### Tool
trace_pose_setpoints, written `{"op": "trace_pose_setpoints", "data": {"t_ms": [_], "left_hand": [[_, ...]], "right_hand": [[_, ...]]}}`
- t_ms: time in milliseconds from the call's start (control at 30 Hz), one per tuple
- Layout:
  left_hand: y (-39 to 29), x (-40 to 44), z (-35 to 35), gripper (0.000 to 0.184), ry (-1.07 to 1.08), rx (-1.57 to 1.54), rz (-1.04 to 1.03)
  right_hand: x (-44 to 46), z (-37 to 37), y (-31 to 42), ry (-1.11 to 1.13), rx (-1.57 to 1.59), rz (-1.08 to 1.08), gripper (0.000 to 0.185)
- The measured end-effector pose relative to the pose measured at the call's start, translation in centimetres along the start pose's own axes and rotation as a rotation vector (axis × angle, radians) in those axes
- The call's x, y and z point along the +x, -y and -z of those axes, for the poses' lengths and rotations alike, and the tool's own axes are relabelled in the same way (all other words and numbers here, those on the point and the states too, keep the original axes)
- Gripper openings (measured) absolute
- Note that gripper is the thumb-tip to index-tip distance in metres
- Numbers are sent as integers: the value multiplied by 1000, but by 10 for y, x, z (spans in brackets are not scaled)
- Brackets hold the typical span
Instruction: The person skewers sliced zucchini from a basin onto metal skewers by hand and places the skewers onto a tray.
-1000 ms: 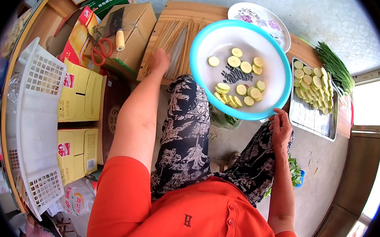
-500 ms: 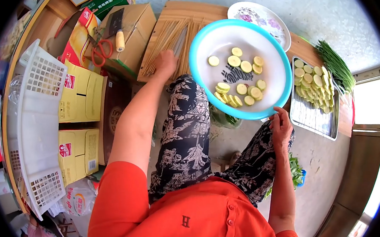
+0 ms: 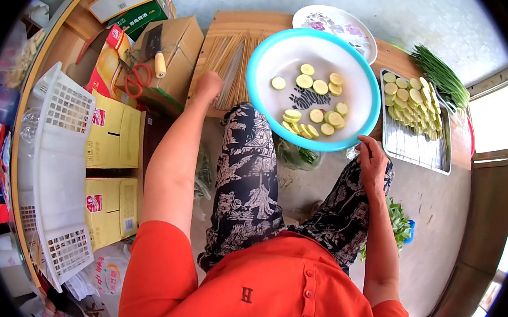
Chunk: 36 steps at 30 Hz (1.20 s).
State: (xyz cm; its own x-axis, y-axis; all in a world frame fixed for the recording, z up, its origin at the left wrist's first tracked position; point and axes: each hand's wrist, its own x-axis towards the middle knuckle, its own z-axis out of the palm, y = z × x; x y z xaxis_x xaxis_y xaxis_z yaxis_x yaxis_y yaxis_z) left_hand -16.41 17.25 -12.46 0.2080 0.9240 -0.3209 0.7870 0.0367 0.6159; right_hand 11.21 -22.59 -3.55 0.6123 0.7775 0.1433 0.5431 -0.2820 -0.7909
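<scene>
My left hand is closed over the near left part of a spread of thin wooden skewers on a wooden table. Its fingertips are hidden, so what they grip does not show. A knife-like grey blade lies among the skewers. My right hand is beside the near right rim of a white basin with a blue rim, its fingers loosely bent and apart, with nothing visible in them. Round zucchini slices lie scattered in the basin.
A metal tray right of the basin holds stacked zucchini slices, with green chives behind. A flowered plate stands behind the basin. At left are red scissors on a cardboard box and a white basket.
My left hand has shifted slightly left over the skewers. My right hand stays near the basin rim. The whole view has turned a little.
</scene>
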Motion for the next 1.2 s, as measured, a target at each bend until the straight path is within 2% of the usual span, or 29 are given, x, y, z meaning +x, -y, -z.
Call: {"op": "trace_pose_setpoints", "data": {"t_ms": [133, 433, 500, 533, 600, 633, 700, 800, 933, 1000, 1200], "left_hand": [[-12, -13, 18, 15, 0, -112, -36], [14, -3, -18, 15, 11, 39, 78], [44, 21, -43, 16, -216, 311, -162], [44, 17, -45, 16, -214, 307, -160], [38, -3, -46, 14, -425, 413, -310], [26, -13, -39, 14, -421, 415, -305], [2, -27, -21, 22, -95, 392, -92], [3, -19, -17, 24, 24, 357, -4], [23, -9, -22, 28, 51, 338, -8], [36, -6, -27, 22, -121, 308, -264], [17, -26, -27, 22, -167, 345, -193]], "right_hand": [[-1, 2, -6, -30, -27, 87, 17], [-8, 13, -2, -24, -59, 138, 16], [-9, 14, 5, -28, -99, 141, 15], [-9, 15, 8, -24, -103, 142, 15], [-10, 15, 13, -30, -133, 147, 14], [-10, 15, 15, -25, -133, 145, 14], [-9, 16, 18, -29, -191, 182, 14], [-8, 15, 24, -39, -185, 247, 14], [-12, 13, 32, -21, -174, 299, 13], [-13, 13, 38, -1, -189, 311, 13], [-20, 19, 56, 47, -233, 325, 13]]}}
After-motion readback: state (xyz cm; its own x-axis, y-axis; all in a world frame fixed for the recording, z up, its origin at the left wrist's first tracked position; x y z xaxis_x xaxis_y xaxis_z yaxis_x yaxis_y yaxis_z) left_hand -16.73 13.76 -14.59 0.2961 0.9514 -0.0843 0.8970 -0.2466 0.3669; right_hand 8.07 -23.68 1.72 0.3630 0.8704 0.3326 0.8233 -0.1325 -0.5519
